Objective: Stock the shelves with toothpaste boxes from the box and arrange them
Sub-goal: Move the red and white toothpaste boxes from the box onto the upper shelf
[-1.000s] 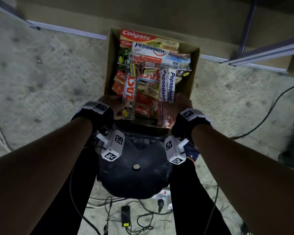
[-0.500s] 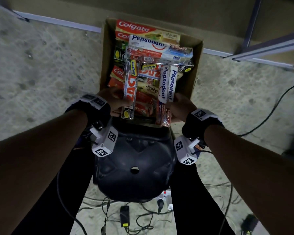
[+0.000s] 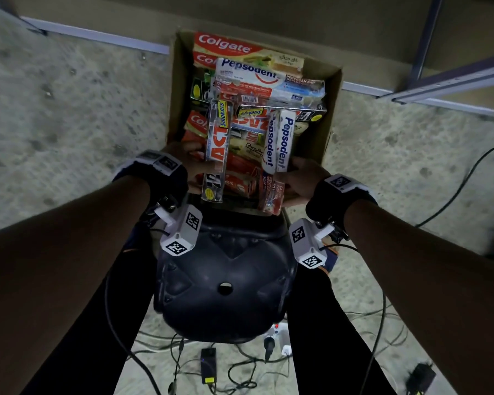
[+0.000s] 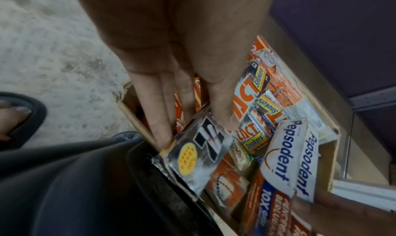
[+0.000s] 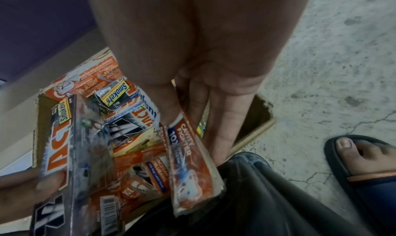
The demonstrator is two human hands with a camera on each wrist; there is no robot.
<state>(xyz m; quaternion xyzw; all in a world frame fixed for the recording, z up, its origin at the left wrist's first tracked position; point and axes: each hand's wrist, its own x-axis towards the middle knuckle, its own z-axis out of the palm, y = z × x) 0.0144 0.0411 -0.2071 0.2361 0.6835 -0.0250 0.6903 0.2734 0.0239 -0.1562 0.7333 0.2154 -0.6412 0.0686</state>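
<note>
An open cardboard carton (image 3: 330,115) on the floor is piled with toothpaste boxes, Colgate (image 3: 226,47) and Pepsodent on top. My left hand (image 3: 183,159) grips a silver, black and orange Zact Smokers box (image 3: 216,155) at the carton's near edge. In the left wrist view the left hand (image 4: 193,129) has its thumb on the Zact Smokers box (image 4: 203,148) and its fingers beneath. My right hand (image 3: 300,178) grips a white and red Pepsodent box (image 3: 278,143). Seen from the right wrist, the right hand (image 5: 193,133) pinches the Pepsodent box (image 5: 190,155) between thumb and fingers.
A black plastic stool (image 3: 226,283) stands between my legs, touching the carton's near side. Cables and a power strip (image 3: 280,334) lie on the concrete floor behind it. A metal shelf frame (image 3: 454,81) stands at the upper right. My sandalled foot (image 5: 364,163) is right of the carton.
Both hands keep their hold. The two gripped boxes have tipped up a little at the carton's near edge, and the view has shifted forward over the carton.
</note>
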